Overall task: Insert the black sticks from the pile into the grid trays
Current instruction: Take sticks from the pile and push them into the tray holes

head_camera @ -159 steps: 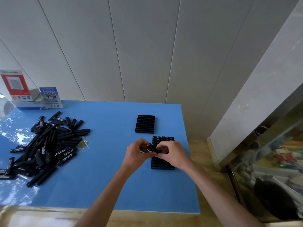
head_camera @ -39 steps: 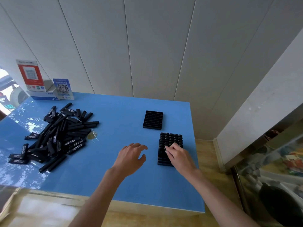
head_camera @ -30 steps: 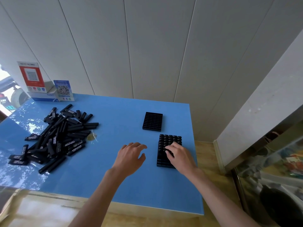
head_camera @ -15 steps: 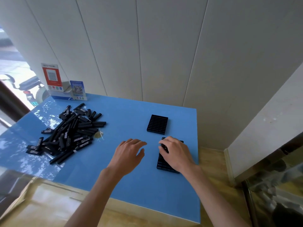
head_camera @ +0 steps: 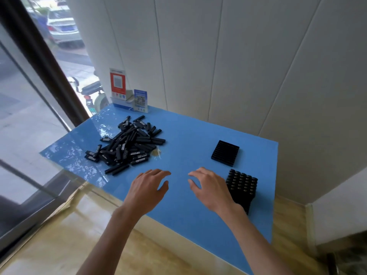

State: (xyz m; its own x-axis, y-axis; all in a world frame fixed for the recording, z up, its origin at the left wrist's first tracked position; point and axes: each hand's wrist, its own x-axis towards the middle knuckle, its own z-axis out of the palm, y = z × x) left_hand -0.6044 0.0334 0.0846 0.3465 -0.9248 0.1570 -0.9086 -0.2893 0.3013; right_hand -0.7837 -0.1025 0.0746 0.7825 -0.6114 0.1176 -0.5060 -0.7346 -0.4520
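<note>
- Your glossy blue rectangular table (head_camera: 186, 197) fills the middle of the frame, running from the upper left toward the lower right, with white panelled wall (head_camera: 228, 66) behind it and a glass window (head_camera: 23, 116) down the left edge.
- Your loose pile of black plastic sticks with white lettering (head_camera: 127, 147) lies left of centre on the table, well apart from both trays.
- Your left hand (head_camera: 148, 190) hovers over the table at lower centre, palm down, fingers relaxed and slightly spread, holding nothing; its fingertips point toward the near edge of the pile.
- Your right hand (head_camera: 212, 190) sits just right of the left one, fingers loosely curved and parted, holding nothing. Its outer edge is just beside the filled tray; you cannot tell whether it touches.
- Your filled black grid tray (head_camera: 243, 187) stands at right of centre, sticks upright in its cells, round tops showing.
- Your empty black ribbed grid tray (head_camera: 225, 152) lies above it in the frame, nearer the wall, apart from it.
- Your red-and-white QR code sign (head_camera: 118, 84) and smaller blue QR code card (head_camera: 140, 100) stand at the table's far left corner.
- A small pale scrap (head_camera: 156, 153) lies just right of the pile.
</note>
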